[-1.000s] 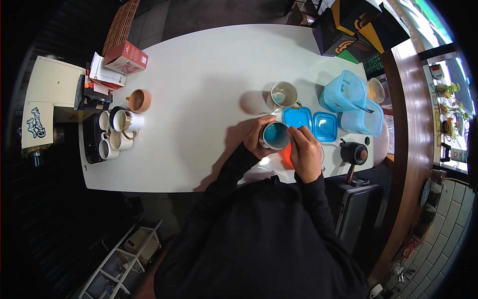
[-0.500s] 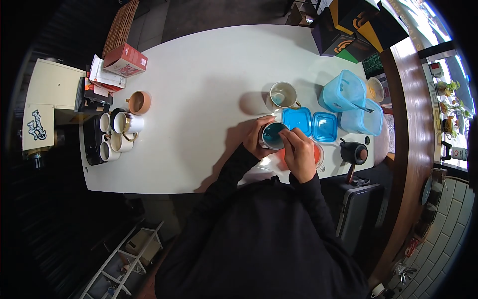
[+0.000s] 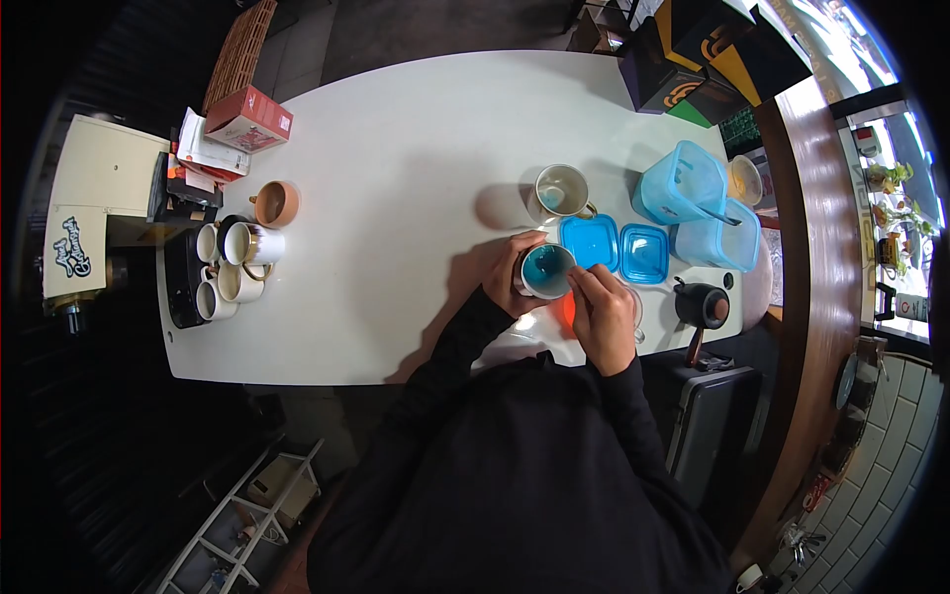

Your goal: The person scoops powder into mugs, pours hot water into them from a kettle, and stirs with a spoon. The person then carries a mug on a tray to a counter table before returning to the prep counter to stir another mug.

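Note:
My left hand (image 3: 508, 275) is wrapped round the side of a cup (image 3: 546, 288) with blue-green showing inside. My right hand (image 3: 606, 312) is closed in a pinch at the cup's right rim; what sits between its fingertips is too small to make out. Just beyond the cup stands a pale mug (image 3: 563, 191) with a gold-toned handle, some blue visible inside. Two blue square lids (image 3: 590, 244) lie side by side to the right of the cup. Under my right hand, a clear cup with something orange-red (image 3: 567, 315) is mostly hidden.
Two translucent blue tubs (image 3: 683, 188) stand at the right, with a utensil handle across. A dark long-handled pot (image 3: 703, 304) sits near the right edge. Dark boxes (image 3: 683, 64) are at the back right. Several mugs (image 3: 240, 282) and a red box (image 3: 249, 119) stand at the left.
My right hand has shifted slightly right and down, from over the cup's opening to its rim. More of the blue-green inside shows. My left hand keeps its hold on the cup.

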`<state>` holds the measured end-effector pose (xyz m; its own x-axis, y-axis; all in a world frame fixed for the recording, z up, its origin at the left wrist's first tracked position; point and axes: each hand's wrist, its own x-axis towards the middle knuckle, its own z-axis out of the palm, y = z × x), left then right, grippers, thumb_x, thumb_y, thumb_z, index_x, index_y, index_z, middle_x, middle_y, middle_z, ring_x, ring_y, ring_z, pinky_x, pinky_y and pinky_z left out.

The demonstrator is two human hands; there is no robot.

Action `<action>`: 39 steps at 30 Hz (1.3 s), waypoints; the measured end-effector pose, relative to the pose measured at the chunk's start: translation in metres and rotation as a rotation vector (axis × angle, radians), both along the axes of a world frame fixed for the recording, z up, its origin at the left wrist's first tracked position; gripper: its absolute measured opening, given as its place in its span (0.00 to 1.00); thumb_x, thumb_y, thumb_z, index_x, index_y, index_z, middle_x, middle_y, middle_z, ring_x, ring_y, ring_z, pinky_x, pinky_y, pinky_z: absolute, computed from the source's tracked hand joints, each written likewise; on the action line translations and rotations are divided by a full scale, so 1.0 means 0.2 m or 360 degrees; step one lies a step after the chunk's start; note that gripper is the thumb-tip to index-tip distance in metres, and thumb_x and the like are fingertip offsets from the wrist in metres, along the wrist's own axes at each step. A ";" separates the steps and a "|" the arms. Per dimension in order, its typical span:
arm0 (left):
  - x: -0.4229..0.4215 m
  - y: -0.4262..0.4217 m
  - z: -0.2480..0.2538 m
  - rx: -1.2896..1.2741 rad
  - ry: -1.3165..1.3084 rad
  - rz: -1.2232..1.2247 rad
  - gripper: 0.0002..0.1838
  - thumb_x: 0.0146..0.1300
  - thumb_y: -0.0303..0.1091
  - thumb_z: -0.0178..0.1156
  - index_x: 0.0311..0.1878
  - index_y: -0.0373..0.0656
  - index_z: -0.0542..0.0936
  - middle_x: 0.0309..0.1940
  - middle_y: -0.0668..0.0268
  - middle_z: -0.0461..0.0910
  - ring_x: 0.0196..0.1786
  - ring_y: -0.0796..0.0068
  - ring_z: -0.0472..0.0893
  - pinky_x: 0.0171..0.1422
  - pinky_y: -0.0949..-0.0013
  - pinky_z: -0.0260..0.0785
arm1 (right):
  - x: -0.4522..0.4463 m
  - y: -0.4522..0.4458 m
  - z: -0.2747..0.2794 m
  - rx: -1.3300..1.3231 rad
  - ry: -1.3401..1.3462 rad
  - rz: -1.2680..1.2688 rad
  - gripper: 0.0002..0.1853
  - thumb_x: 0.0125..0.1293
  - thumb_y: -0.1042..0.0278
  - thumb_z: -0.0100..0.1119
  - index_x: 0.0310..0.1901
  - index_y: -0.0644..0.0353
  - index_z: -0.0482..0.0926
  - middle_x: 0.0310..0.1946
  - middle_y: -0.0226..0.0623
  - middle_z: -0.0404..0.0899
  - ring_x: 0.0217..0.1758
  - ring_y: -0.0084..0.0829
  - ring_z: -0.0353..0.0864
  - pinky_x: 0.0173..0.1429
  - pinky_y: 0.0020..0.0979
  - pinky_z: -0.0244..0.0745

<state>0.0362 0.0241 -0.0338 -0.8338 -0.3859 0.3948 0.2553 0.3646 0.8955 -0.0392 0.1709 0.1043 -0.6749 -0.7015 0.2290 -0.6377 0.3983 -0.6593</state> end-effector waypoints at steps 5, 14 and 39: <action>0.00 -0.01 -0.02 -0.0009 0.0033 0.0005 0.51 0.43 0.33 0.85 0.70 0.39 0.66 0.66 0.50 0.74 0.69 0.54 0.77 0.72 0.56 0.71 | 0.02 -0.03 -0.04 -0.0103 -0.0188 0.0073 0.08 0.67 0.80 0.61 0.46 0.67 0.84 0.34 0.46 0.79 0.32 0.51 0.82 0.34 0.44 0.74; -0.02 0.00 -0.01 -0.0007 0.0097 0.0098 0.49 0.38 0.35 0.86 0.66 0.38 0.71 0.62 0.52 0.77 0.64 0.51 0.80 0.68 0.56 0.74 | -0.01 -0.07 -0.06 -0.0199 -0.0049 -0.0047 0.08 0.66 0.81 0.63 0.45 0.68 0.84 0.32 0.44 0.78 0.30 0.46 0.80 0.36 0.38 0.73; -0.02 0.01 -0.02 -0.0039 0.0077 0.0128 0.49 0.37 0.37 0.86 0.65 0.39 0.71 0.61 0.54 0.77 0.64 0.50 0.79 0.68 0.55 0.74 | -0.02 -0.05 -0.03 -0.0132 0.0018 -0.0005 0.08 0.66 0.81 0.63 0.46 0.68 0.84 0.34 0.45 0.78 0.32 0.48 0.82 0.37 0.39 0.74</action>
<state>0.0317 0.0257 -0.0377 -0.7803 -0.4408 0.4437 0.2668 0.4071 0.8736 -0.0436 0.1599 0.0975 -0.6740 -0.6777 0.2938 -0.6443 0.3447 -0.6827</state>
